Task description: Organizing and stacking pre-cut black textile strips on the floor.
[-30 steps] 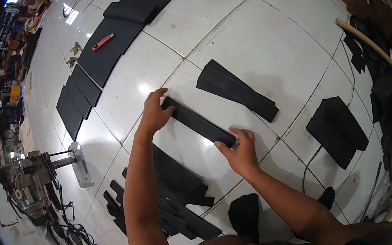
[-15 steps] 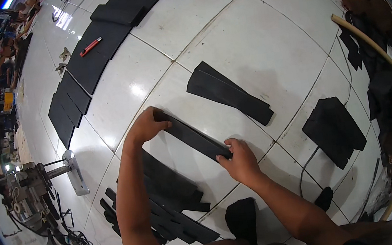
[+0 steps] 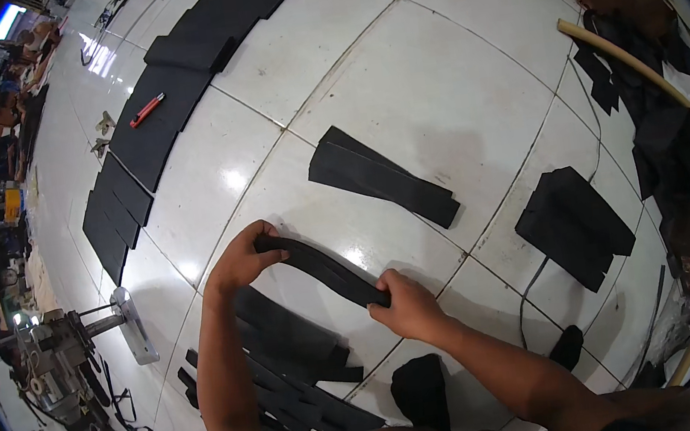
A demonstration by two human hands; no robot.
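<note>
A long narrow black strip [image 3: 322,266] stretches between my two hands, curving along its length. My left hand [image 3: 245,257] is closed on its far end, with the thumb over the top. My right hand [image 3: 409,306] pinches the near end between thumb and fingers. Whether it is one layer or several stacked together I cannot make out. Beyond it, two flat black strips [image 3: 382,178] lie crossed over each other on the tiled floor. Several more black strips [image 3: 290,330] are piled beside and partly behind my left forearm.
A row of overlapping black panels [image 3: 194,40] curves across the far left, with a red utility knife [image 3: 147,110] on it. At left stands a machine [image 3: 53,363] with cables. A black stack [image 3: 577,226] lies right, near dark cloth [image 3: 675,166] and a curved wooden pole [image 3: 627,60].
The strip was nearly straight and now bends into a curve between my hands. Both hands appear lower in the view and a little further left, while the whole scene has shifted slightly.
</note>
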